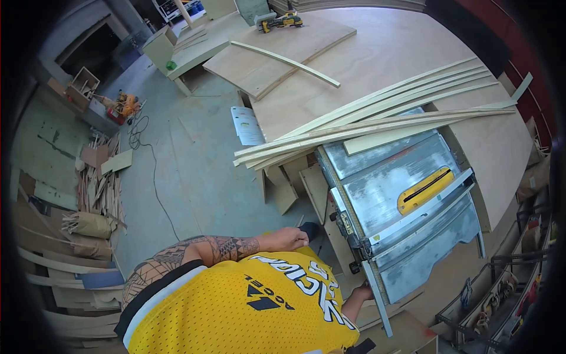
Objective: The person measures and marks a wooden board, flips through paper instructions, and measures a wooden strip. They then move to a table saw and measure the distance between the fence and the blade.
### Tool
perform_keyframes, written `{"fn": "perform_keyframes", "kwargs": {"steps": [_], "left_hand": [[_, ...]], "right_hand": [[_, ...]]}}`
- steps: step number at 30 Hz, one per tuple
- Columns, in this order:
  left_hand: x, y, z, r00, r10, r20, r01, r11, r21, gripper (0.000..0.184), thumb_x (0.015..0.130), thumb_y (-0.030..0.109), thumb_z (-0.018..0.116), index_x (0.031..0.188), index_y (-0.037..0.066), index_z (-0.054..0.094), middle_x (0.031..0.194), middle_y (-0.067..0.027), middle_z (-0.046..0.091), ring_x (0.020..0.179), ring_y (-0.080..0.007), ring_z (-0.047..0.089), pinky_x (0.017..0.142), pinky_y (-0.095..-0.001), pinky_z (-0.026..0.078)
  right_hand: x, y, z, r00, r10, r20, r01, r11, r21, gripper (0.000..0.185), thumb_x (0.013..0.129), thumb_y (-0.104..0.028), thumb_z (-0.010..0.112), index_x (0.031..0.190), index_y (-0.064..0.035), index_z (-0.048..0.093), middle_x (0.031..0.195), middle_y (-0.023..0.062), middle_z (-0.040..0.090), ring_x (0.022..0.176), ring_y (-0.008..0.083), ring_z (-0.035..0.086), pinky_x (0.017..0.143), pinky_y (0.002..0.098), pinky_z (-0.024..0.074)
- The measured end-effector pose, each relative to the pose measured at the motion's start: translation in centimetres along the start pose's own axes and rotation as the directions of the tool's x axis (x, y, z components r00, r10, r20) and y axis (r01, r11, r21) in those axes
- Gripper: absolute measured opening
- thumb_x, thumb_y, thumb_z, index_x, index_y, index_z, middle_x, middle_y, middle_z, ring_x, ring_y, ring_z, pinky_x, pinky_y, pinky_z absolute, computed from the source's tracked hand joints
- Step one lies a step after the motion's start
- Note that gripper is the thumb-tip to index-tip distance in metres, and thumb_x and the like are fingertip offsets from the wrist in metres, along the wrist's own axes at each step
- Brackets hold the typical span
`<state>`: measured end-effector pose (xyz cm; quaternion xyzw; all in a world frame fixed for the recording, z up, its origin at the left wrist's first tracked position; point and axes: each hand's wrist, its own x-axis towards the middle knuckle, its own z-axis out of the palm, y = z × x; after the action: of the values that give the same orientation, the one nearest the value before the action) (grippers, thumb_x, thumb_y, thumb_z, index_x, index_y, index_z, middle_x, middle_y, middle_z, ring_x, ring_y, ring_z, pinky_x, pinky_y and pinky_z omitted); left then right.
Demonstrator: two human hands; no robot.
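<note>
My left hand (287,239) is held in front of my yellow jersey with its fingers curled closed. Whether anything is inside them is hidden. My right hand (364,292) reaches to the front edge of the table saw (377,194), by the fence rail (377,301), and its fingers are mostly out of sight. A yellow blade insert (425,190) lies in the saw's metal top, with the rip fence (421,206) alongside it. Several long thin wood strips (365,123) rest across the far side of the saw and the wooden worktable.
A wood panel (277,50) on the worktable (389,47) carries a loose strip (286,62) and a yellow-black power tool (282,22). A cable (155,189) crosses the floor at left, near offcuts (100,183). Racks of tools (495,301) stand at right.
</note>
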<state>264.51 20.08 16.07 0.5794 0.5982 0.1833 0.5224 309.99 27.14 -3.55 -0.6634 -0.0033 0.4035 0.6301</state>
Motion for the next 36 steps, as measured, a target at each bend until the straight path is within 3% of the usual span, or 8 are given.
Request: {"fn": "perform_keyframes", "kwargs": {"steps": [11,17,22,27,28,32,34,36], "left_hand": [[-3.1,0.3,0.4,0.931,-0.3,-0.207,0.27,0.949,-0.162,0.039,0.112,0.039,0.063,0.128,0.005,0.074,0.1,-0.0127,0.078,0.092,-0.0243,0.075,0.084,-0.0399,0.058],[-1.5,2.2,-1.6,0.966,-0.156,-0.205,0.127,0.981,-0.148,0.035,0.108,0.037,0.068,0.119,0.005,0.079,0.095,-0.0139,0.08,0.086,-0.0277,0.076,0.081,-0.0416,0.06],[4.3,1.8,-13.3,0.738,0.228,-0.635,-0.079,0.964,0.255,0.027,0.103,0.029,0.073,0.101,0.004,0.081,0.099,-0.0197,0.079,0.094,-0.0354,0.076,0.085,-0.0454,0.059],[12.9,-1.3,-26.0,0.452,0.019,-0.892,0.091,0.994,0.067,0.048,0.108,0.047,0.062,0.109,0.002,0.079,0.109,-0.0248,0.077,0.111,-0.0419,0.073,0.098,-0.0492,0.057],[15.2,-3.4,-28.1,0.295,-0.238,-0.925,0.094,0.971,-0.22,0.054,0.108,0.051,0.059,0.118,0.001,0.076,0.115,-0.0262,0.077,0.114,-0.0424,0.073,0.102,-0.0508,0.056],[20.7,-7.2,-31.4,0.001,-0.849,-0.529,-0.058,0.528,-0.847,0.078,0.107,0.063,0.052,0.146,-0.004,0.057,0.135,-0.0318,0.07,0.125,-0.0444,0.071,0.111,-0.0567,0.053],[20.3,-7.2,-31.0,0.129,-0.854,-0.504,-0.078,0.498,-0.864,0.082,0.105,0.061,0.059,0.151,-0.006,0.048,0.145,-0.0345,0.063,0.132,-0.0451,0.067,0.112,-0.0585,0.053],[20.0,-8.8,-30.0,0.412,-0.693,-0.592,-0.206,0.562,-0.801,0.076,0.104,0.05,0.067,0.148,-0.009,0.049,0.143,-0.0361,0.062,0.135,-0.0461,0.065,0.111,-0.0543,0.055]], "right_hand": [[3.9,-1.9,-11.6,0.941,0.334,0.061,-0.3,0.901,-0.313,0.06,0.11,-0.051,0.049,0.155,-0.0119,0.057,0.152,0.0089,0.064,0.143,0.0272,0.057,0.119,0.0501,0.0411],[4.4,-1.0,-14.4,0.896,0.425,0.132,-0.294,0.789,-0.54,0.06,0.11,-0.052,0.048,0.155,-0.0128,0.057,0.153,0.0081,0.064,0.143,0.0274,0.057,0.117,0.0514,0.0413],[6.6,-1.8,-8.9,0.883,0.423,0.205,-0.197,0.729,-0.656,0.06,0.11,-0.053,0.048,0.155,-0.0136,0.058,0.153,0.0073,0.064,0.142,0.0276,0.057,0.117,0.0524,0.0415],[-0.4,-1.2,-3.2,0.792,0.592,0.151,-0.207,0.493,-0.845,0.069,0.109,-0.064,0.054,0.154,-0.0109,0.053,0.13,0.0175,0.072,0.111,0.0348,0.07,0.093,0.0556,0.053],[-2.8,-0.5,-2.4,0.734,0.636,0.237,-0.119,0.464,-0.878,0.071,0.11,-0.065,0.053,0.154,-0.0093,0.053,0.126,0.0182,0.073,0.109,0.033,0.07,0.09,0.0523,0.0548],[-17.4,-3.6,5.2,0.577,0.734,0.358,0.044,0.409,-0.911,0.061,0.116,-0.054,0.051,0.153,-0.0051,0.055,0.121,0.0185,0.075,0.104,0.0291,0.072,0.087,0.0443,0.0595],[-30.5,-11.0,8.7,0.655,0.714,0.247,0.048,0.288,-0.957,0.043,0.115,-0.039,0.063,0.14,-0.0052,0.072,0.115,0.0109,0.075,0.106,0.0199,0.071,0.093,0.0389,0.0591],[-34.8,-11.7,10.0,0.413,0.774,0.479,0.337,0.359,-0.87,0.05,0.116,-0.044,0.059,0.149,-0.0063,0.064,0.12,0.0111,0.076,0.11,0.0212,0.071,0.1,0.0375,0.0559]]}}
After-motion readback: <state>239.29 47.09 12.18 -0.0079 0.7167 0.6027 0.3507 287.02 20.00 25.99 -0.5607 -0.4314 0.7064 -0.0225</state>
